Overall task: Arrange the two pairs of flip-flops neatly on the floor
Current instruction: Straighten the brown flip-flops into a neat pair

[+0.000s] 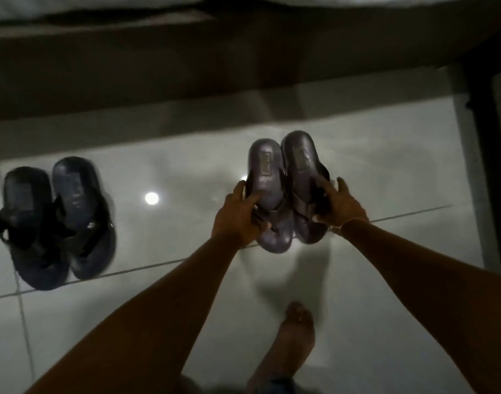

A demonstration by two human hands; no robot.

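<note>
A black pair of flip-flops (56,220) lies side by side on the pale tiled floor at the left, heels pointing away from me. A purplish-grey pair (286,189) sits close together right of centre, heels away. My left hand (238,217) grips the left flip-flop of that pair (267,177) at its strap. My right hand (340,206) grips the right flip-flop (300,157) from its outer side. Whether this pair rests on the floor or is held just above it is unclear.
A dark bed base (186,69) with pale bedding on top runs across the far side. A dark post (488,166) stands at the right. My bare foot (289,342) is on the tiles near the bottom. A light glare (151,198) reflects between the pairs.
</note>
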